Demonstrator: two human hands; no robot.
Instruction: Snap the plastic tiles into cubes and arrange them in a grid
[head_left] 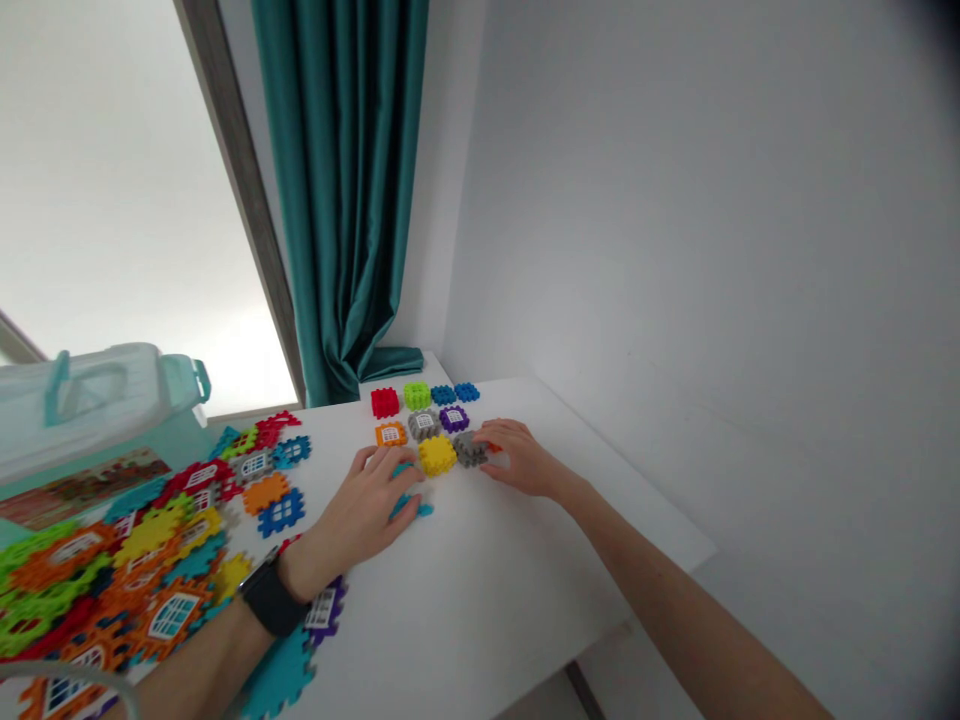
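My left hand (381, 502) reaches over teal interlocking pieces (403, 508), thumb and fingers curled around them; the hand partly covers them. My right hand (519, 458) has its thumb and fingertips closed around the right end of a grey toothed block (469, 450). A bit of orange shows between those fingers, too hidden to name. Between the two hands sits a yellow toothed block (437, 455). Just behind are an orange window block (391, 434), a grey window block (424, 424) and a purple window block (454, 418).
Farther back stand a red block (385, 402), a lime block (417, 395) and two blue blocks (454, 393). A heap of mixed toothed pieces (150, 570) covers the table's left side, beside a lidded plastic box (97, 420). A wall (675, 300) borders the right.
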